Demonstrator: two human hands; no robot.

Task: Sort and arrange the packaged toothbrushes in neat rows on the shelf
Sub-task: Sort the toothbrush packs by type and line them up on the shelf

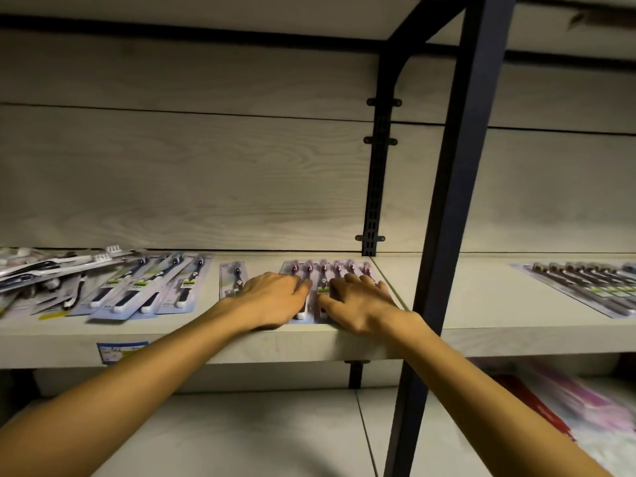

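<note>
2 hands: our left hand and right hand press flat, fingers spread, on the pink toothbrush packs, which point from the shelf front edge to its back.

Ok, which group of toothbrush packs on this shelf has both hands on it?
The pink-headed row in the middle, under the left hand and right hand; the dark-handled groups lie untouched on either side.
</note>
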